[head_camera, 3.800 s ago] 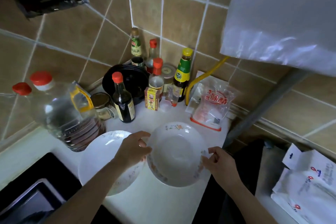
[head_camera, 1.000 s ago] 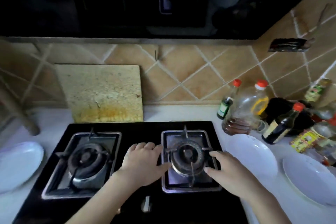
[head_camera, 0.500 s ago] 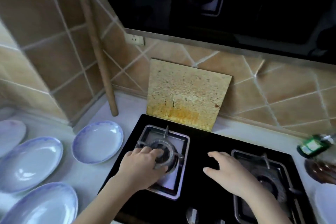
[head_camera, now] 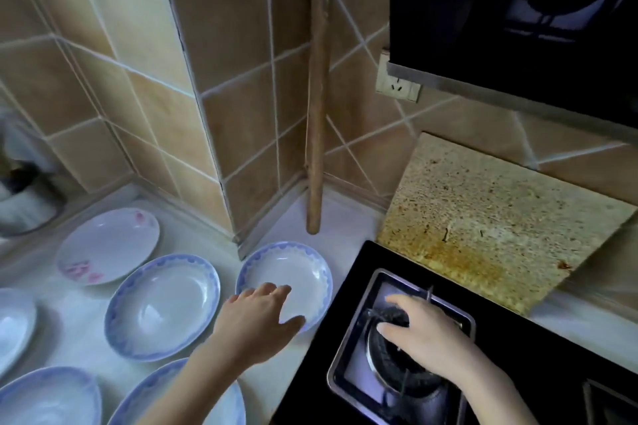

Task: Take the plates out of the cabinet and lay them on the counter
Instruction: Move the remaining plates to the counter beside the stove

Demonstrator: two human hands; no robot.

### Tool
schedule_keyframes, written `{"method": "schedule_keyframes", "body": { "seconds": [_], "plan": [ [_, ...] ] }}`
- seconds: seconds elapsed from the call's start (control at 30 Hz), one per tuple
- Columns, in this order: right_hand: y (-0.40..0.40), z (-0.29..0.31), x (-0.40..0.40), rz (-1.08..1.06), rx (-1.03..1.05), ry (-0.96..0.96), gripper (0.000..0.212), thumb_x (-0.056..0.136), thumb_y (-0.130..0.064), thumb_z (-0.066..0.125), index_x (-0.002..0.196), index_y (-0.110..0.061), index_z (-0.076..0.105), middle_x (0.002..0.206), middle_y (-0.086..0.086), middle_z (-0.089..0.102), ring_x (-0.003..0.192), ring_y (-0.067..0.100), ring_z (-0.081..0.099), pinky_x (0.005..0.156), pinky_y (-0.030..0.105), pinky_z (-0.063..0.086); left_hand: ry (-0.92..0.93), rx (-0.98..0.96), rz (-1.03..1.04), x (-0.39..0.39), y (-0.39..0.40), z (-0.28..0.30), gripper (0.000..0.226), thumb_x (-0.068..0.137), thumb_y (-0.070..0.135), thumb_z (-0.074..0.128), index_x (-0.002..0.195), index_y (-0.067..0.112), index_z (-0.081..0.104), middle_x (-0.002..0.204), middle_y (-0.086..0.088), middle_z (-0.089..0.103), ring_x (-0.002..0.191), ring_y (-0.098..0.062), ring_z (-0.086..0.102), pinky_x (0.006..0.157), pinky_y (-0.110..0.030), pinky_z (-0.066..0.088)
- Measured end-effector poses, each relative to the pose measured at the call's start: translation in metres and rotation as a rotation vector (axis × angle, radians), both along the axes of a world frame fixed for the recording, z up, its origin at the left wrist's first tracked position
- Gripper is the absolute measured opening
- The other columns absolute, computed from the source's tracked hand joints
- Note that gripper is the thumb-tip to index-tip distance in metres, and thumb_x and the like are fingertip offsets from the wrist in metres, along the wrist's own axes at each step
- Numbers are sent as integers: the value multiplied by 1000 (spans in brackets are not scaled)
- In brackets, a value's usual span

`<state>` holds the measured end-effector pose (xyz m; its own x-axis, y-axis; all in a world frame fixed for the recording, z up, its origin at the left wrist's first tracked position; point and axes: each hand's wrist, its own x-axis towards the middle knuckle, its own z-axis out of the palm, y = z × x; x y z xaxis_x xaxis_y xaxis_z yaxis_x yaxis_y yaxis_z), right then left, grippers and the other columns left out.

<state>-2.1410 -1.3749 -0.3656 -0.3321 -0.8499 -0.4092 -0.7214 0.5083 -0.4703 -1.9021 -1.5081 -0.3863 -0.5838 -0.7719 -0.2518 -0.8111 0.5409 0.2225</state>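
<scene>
Meanwhile the view has swung leftward along the counter (head_camera: 86,317) since a moment ago: both hands, which half a second back hovered over the stove (head_camera: 348,338), have shifted left, so that the left hand (head_camera: 257,323) now hangs over the near edge of a blue-rimmed plate (head_camera: 303,269) while the right hand (head_camera: 423,333) is above the left burner (head_camera: 390,366). Neither hand carries anything; the left hand's fingers are spread and relaxed, thumb out toward the stove, and the right hand's fingers are loosely bent over the burner grate, whether touching it I cannot tell. That suggests the last plates were set down at the far right end and the person is now turning back, probably toward the cabinet, which is out of sight. Several plates already lie on the counter: a second blue-rimmed plate (head_camera: 162,307) just left of the left hand, a pink-flowered plate (head_camera: 107,245) beyond and further left, and more blue ones (head_camera: 48,397) below the left forearm. A wooden pole (head_camera: 316,114) leans in the corner beyond the left hand.
</scene>
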Motion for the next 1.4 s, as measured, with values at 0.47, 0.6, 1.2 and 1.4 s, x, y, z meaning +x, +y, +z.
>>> {"method": "schedule_keyframes", "body": {
  "seconds": [0.47, 0.6, 1.2, 1.4],
  "plan": [
    [-131, -107, 30, -110, 83, -4, 36, 85, -29, 59, 118, -14, 54, 120, 5, 57, 113, 25, 53, 85, 35, 44, 193, 297, 446, 30, -72, -93, 38, 84, 17, 48, 122, 14, 46, 119, -11, 58, 105, -33, 56, 82, -38, 46],
    [-153, -125, 32, -148, 82, 20, 15, 87, -24, 56, 94, -10, 55, 99, 8, 64, 82, 27, 54, 67, 34, 42, 220, 311, 514, 26, -84, -109, 19, 84, 9, 39, 101, 10, 47, 109, -13, 64, 97, -36, 58, 74, -36, 44],
    [-182, -145, 21, -241, 49, 43, 12, 90, -16, 57, 92, -4, 58, 95, 14, 66, 83, 32, 60, 63, 28, 40, 288, 305, 564, 5, -120, -133, 29, 83, 9, 45, 112, 11, 46, 107, -14, 64, 98, -36, 60, 67, -32, 37],
    [-186, -146, 19, -249, 16, 27, 13, 90, -14, 55, 94, -3, 60, 96, 15, 66, 86, 34, 61, 68, 33, 47, 289, 283, 573, 0, -125, -136, 33, 84, 8, 40, 116, 13, 44, 108, -15, 64, 98, -37, 58, 69, -33, 38]
  ]
}}
